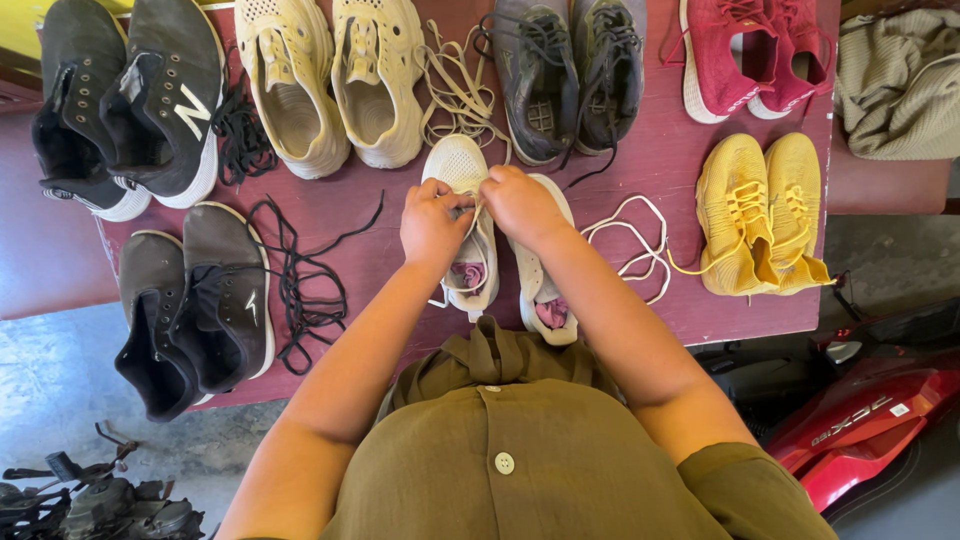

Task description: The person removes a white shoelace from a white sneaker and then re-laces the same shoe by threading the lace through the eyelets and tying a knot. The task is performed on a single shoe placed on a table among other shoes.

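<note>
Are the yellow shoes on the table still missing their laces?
No, the yellow shoes on the table already have yellow laces threaded through them, while both hands work at a white shoe.

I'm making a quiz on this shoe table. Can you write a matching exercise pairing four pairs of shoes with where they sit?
Things:
1. white shoes
2. yellow shoes
3. red shoes
4. cream shoes

Places:
A. far right corner
B. under both hands, left hand and right hand
C. far row, beside loose cream laces
D. near right edge

Pairs: 1-B, 2-D, 3-A, 4-C
</note>
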